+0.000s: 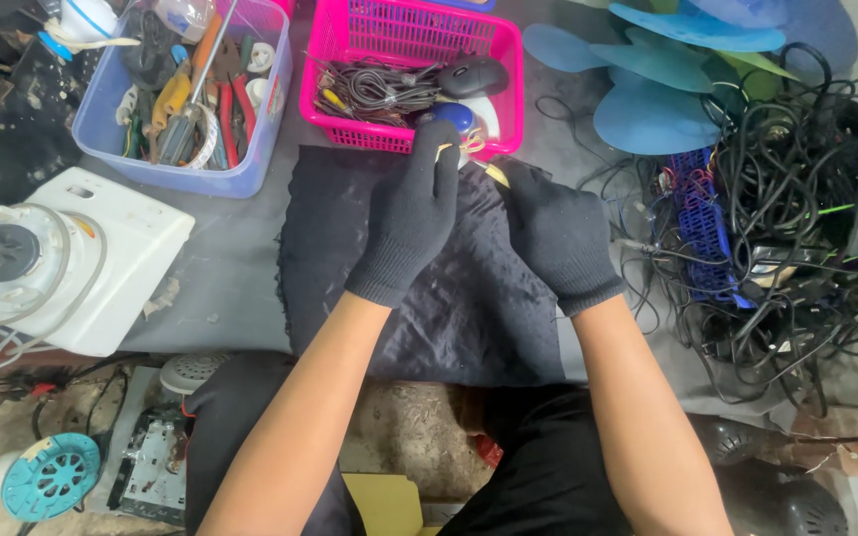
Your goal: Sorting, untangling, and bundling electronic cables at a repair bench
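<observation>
Both hands in black knit gloves over the dark cloth mat (449, 308) on the grey bench (230, 258). Left hand (411, 213) and right hand (558, 233) fingers curled, pinching a small yellow-tipped part (495, 175) between them, just in front of the pink plastic basket (350, 30); part mostly hidden.

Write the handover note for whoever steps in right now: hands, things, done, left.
Left hand: gloved, closed around a small part with a yellow bit showing at the fingertips, over the dark cloth.
Right hand: gloved, holding a yellow-tipped tool pointed at that part. What the part is cannot be told; the gloves hide it.
Pink basket just beyond the hands holds wires and a black mouse. Blue bin of hand tools at far left, tangled cables at right.
Done: part and tool are in hand.
Left: the work on the part; progress not visible.
</observation>
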